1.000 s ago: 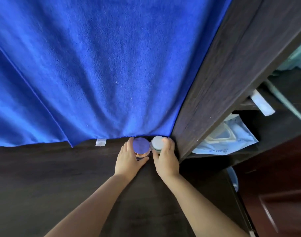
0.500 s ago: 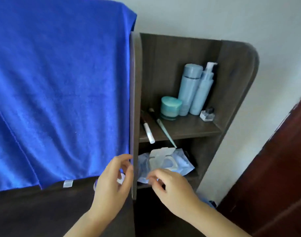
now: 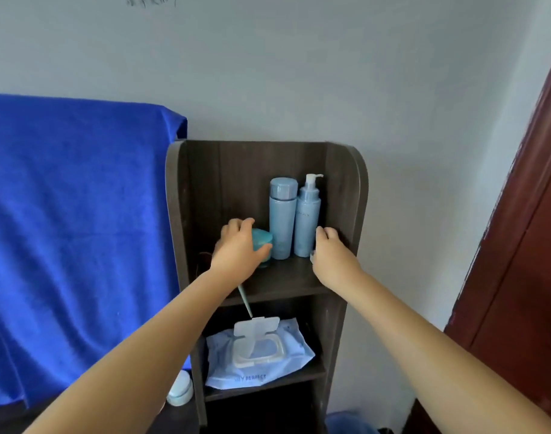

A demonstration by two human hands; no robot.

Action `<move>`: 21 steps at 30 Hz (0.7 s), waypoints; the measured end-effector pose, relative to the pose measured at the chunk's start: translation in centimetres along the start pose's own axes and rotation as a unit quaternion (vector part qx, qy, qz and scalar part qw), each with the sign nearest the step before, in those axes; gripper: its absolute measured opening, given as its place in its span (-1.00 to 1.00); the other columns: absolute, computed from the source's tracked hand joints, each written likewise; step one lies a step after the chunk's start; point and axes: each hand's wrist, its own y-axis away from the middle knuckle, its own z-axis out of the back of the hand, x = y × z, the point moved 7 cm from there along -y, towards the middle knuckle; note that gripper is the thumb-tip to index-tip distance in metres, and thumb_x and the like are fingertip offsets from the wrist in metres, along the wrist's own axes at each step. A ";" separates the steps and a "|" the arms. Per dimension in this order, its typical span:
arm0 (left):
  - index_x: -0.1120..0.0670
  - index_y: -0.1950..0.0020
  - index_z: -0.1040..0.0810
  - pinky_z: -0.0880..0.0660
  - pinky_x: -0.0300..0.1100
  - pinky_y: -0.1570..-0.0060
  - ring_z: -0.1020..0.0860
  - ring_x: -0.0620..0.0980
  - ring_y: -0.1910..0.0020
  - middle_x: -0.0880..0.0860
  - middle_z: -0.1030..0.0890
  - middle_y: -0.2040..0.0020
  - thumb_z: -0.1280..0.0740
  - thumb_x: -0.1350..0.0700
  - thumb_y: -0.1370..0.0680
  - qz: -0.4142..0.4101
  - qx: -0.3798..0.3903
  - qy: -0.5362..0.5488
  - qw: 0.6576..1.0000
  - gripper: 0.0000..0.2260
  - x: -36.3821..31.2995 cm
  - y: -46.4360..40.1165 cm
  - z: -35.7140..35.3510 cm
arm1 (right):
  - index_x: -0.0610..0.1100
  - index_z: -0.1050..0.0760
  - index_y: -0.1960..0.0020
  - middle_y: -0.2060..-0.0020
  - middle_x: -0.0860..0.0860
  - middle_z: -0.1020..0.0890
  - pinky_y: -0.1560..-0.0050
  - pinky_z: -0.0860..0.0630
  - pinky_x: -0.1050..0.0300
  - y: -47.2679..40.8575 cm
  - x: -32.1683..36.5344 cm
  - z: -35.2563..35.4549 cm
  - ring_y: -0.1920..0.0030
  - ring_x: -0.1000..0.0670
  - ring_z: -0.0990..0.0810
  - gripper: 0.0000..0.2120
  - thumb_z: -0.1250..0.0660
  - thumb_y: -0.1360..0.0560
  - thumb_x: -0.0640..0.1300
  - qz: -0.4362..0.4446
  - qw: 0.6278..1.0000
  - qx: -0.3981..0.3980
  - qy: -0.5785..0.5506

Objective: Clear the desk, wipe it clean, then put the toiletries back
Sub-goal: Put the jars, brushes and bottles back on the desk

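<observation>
**Both hands up at the top shelf**

My left hand (image 3: 238, 245) curls around the teal jar (image 3: 263, 242) on the top shelf (image 3: 280, 278), thumb on its front, fingers over the lid. My right hand (image 3: 330, 250) reaches to the shelf's right end with fingers bent; something small and clear sits under it, and I can't tell whether I'm pinching it. Between my hands stand the capped bottle (image 3: 282, 219) and the pump bottle (image 3: 308, 220), touching side by side. Below, the wipes pack (image 3: 258, 355) lies with its flap up. A pale jar (image 3: 180, 391) rests on the desk beside the blue towel (image 3: 77, 230).
</observation>
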 end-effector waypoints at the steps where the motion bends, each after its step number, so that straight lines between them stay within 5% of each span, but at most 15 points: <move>1: 0.11 -0.41 -0.22 -0.35 0.03 -0.22 -0.30 0.14 -0.29 0.17 -0.33 -0.32 -0.28 -0.11 -0.50 0.021 0.034 -0.026 0.999 -0.43 0.4 -0.7 -0.6 | -0.24 -0.06 -0.47 -0.39 -0.16 -0.23 -0.08 -0.46 -0.01 -0.4 0.1 -0.4 -0.18 -0.20 -0.49 -0.44 -0.20 -0.54 -0.27 -0.014 1.000 0.012 0.012; 4: 0.09 -0.40 -0.19 -0.41 0.05 -0.18 -0.38 0.16 -0.24 0.17 -0.35 -0.30 -0.31 -0.22 -0.44 0.060 0.107 -0.041 0.992 -0.33 1.1 -1.8 -2.2 | -0.31 -0.28 -0.28 -0.26 -0.20 -0.33 0.07 -0.43 0.01 -0.8 -0.1 -1.5 -0.04 -0.21 -0.53 -0.64 -0.21 -0.50 -0.34 -0.049 0.997 0.044 0.031; 7: 0.08 -0.36 -0.22 -0.45 0.05 -0.13 -0.44 0.17 -0.18 0.16 -0.37 -0.27 -0.36 -0.17 -0.42 0.064 0.095 -0.028 0.993 -0.36 1.3 -2.1 -2.6 | -0.29 -0.35 -0.18 -0.20 -0.20 -0.33 0.15 -0.39 0.09 -0.7 -0.3 -1.7 0.17 -0.14 -0.46 -0.74 -0.23 -0.50 -0.33 -0.050 0.998 0.030 0.020; 13: 0.07 -0.36 -0.21 -0.47 -0.01 -0.10 -0.45 0.12 -0.16 0.13 -0.36 -0.28 -0.42 -0.06 -0.41 0.062 0.070 0.055 0.994 -0.37 1.5 -1.4 -2.2 | -0.23 -0.35 -0.18 -0.07 -0.18 -0.40 0.02 -0.53 -0.04 0.4 -0.5 -1.4 0.09 -0.17 -0.54 -0.79 -0.19 -0.56 -0.23 -0.010 1.000 -0.009 -0.018; 21: 0.04 -0.35 -0.26 -0.43 -0.17 -0.15 -0.44 -0.03 -0.18 0.01 -0.44 -0.25 -0.49 -0.01 -0.35 0.002 -0.043 0.188 0.981 -0.33 0.3 3.9 2.3 | -0.21 -0.39 -0.30 -0.19 -0.12 -0.45 -0.11 -0.49 0.00 2.1 -0.8 -0.7 -0.06 -0.15 -0.55 -0.64 -0.29 -0.53 -0.16 0.054 0.989 -0.069 -0.119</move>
